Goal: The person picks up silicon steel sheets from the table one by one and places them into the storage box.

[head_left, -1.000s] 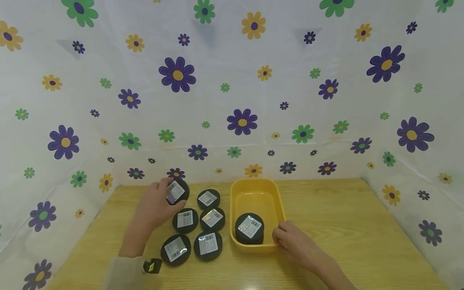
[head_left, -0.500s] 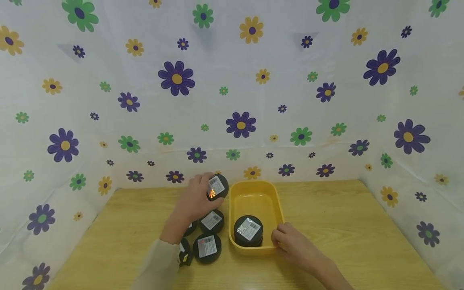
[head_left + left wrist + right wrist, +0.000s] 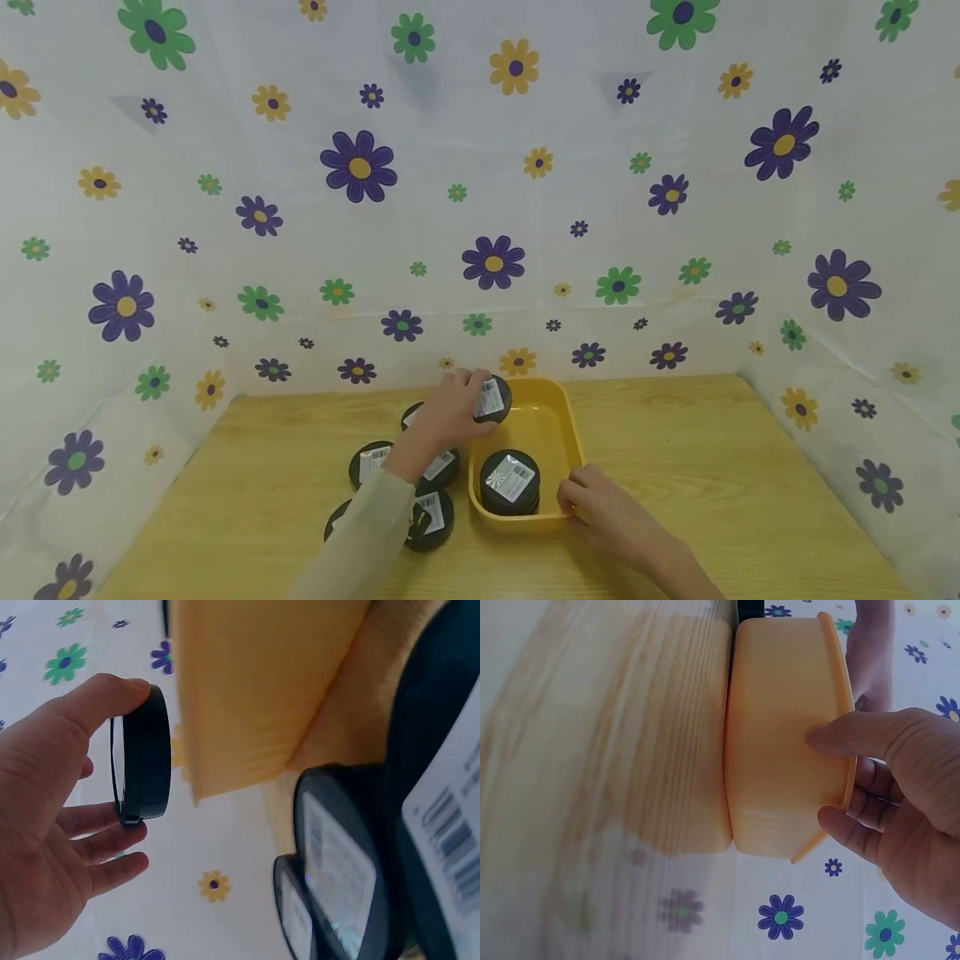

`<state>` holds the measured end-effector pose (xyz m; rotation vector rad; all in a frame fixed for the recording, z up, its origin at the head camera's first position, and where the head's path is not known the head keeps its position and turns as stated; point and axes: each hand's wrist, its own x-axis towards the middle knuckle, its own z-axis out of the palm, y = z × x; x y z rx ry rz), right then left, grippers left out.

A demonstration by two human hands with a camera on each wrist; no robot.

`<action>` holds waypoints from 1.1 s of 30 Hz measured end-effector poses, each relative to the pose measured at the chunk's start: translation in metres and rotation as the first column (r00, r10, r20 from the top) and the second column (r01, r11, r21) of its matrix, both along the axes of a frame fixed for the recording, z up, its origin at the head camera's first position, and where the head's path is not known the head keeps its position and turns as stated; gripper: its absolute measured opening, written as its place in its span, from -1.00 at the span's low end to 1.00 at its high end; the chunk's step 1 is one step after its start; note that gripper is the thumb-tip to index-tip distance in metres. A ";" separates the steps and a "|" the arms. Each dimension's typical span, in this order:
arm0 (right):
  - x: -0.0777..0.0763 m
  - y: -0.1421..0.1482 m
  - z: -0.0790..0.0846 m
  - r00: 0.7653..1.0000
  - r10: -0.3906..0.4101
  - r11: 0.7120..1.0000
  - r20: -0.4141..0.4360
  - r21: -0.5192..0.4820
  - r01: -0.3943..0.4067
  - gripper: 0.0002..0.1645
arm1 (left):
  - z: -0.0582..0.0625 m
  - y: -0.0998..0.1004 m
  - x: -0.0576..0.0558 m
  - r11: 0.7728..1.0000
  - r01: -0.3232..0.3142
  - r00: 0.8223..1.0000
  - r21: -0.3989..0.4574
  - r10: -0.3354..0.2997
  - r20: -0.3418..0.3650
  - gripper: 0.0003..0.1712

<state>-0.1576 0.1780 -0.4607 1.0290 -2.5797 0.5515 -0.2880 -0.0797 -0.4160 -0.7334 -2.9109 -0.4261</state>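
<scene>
My left hand (image 3: 448,414) pinches a flat round black container (image 3: 492,400) with a pale label, raised over the far left rim of the yellow tray (image 3: 553,433). In the left wrist view thumb and fingers span the edge of this container (image 3: 148,756), clear of the tray's side. A short stack of like containers (image 3: 510,483) stands in the tray's near part. My right hand (image 3: 611,508) grips the tray's near right corner; the right wrist view shows the thumb outside the tray wall (image 3: 787,735) and some fingers behind its rim.
Several more black containers (image 3: 371,462) lie label up on the wooden table (image 3: 697,467) left of the tray, partly covered by my left arm. A white cloth wall with flowers (image 3: 555,200) rises behind and at both sides.
My left hand has carried its container rightward from the far left of the group to the tray's far left rim. The right hand keeps its grip on the tray.
</scene>
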 end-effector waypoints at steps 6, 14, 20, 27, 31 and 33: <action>0.000 0.001 -0.003 0.999 0.022 0.999 -0.042 -0.031 -0.024 -0.52 | -0.018 0.015 -0.009 0.997 0.042 0.999 -0.067 -0.044 -0.027 -0.14; 0.000 0.002 -0.002 0.999 0.012 1.000 0.034 -0.004 -0.011 -0.58 | -0.040 0.027 -0.011 0.982 0.023 0.996 -0.189 -0.038 -0.079 -0.19; 0.000 0.003 -0.003 0.997 -0.004 1.000 0.074 0.007 0.004 -0.58 | -0.049 0.036 -0.011 0.971 -0.038 0.994 -0.235 0.012 -0.110 -0.24; 0.001 0.002 -0.002 0.993 -0.018 1.000 0.114 0.020 0.016 -0.62 | -0.056 0.042 -0.011 0.949 -0.086 0.987 -0.302 0.040 -0.154 -0.21; 0.001 0.002 -0.002 0.994 -0.016 1.000 0.104 0.017 0.014 -0.61 | -0.057 0.044 -0.012 0.943 -0.092 0.989 -0.319 0.048 -0.142 -0.25; 0.001 0.003 -0.003 0.997 -0.010 1.000 0.082 0.011 0.009 -0.60 | -0.056 0.045 -0.013 0.942 -0.091 0.990 -0.322 0.050 -0.134 -0.27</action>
